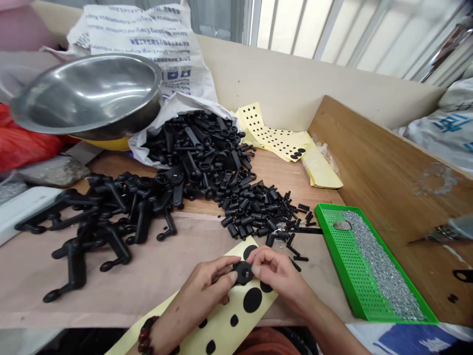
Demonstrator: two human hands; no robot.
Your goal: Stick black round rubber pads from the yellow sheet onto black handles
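A round black part (244, 272) with a small stub at its centre is held just over a pale yellow sheet (221, 331) that carries black round stickers. My left hand (209, 283) grips the part from the left, thumb on its edge and fingers curled behind. From the right, my right hand (271, 268) touches the part's edge with thumb and forefinger pinched together; whether a sticker is between them is too small to tell. Above the hands lies a pile of short black tubes and screws (254, 212).
Black crank handles (136, 197) cover the left, and more spill from a white sack (177, 106). A metal bowl (96, 93) stands back left. A green tray (340, 266) of small metal pieces lies right, by a wooden board (384, 182). Dotted yellow sheets (273, 135) lie behind.
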